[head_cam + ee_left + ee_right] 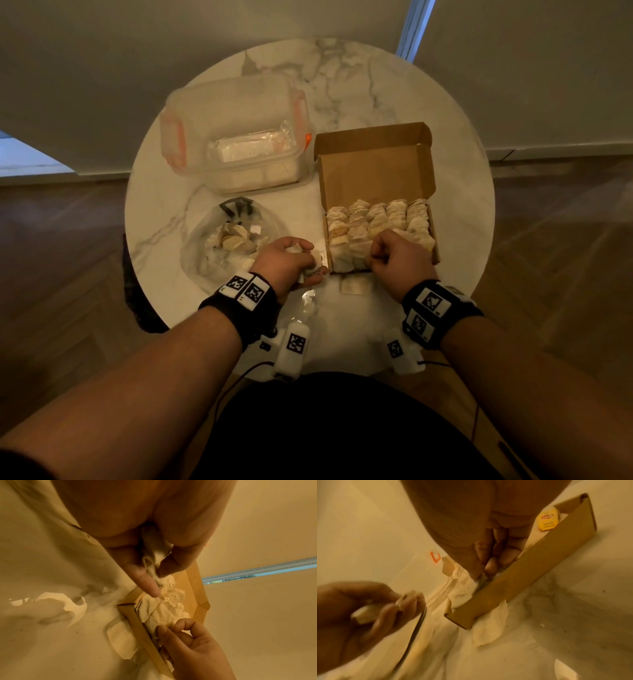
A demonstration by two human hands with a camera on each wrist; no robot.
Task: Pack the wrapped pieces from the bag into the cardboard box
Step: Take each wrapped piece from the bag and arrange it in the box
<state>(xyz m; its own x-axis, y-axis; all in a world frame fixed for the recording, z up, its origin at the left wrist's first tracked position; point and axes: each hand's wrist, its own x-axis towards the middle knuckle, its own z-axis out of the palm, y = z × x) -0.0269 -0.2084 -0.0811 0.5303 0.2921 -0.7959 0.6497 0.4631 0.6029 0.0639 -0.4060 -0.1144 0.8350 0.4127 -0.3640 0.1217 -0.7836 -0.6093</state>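
On the round marble bench point(394, 89), the open brown cardboard box point(376, 171) of paper-wrapped pieces point(376, 216) sat right; the clear plastic bag point(205, 250) lay left of it, the lidded translucent plastic tub point(233, 113) behind.

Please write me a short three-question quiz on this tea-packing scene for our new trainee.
1. True or false: the cardboard box has its lid open.
2. What does the left hand hold? A) a wrapped piece B) a spoon C) nothing
3. On which side of the box does the plastic bag lie, as seen in the head view?

Key: 1 true. 2 A; its fingers pinch one. 3 to the left of the box, while the right hand rests at the packed pieces.
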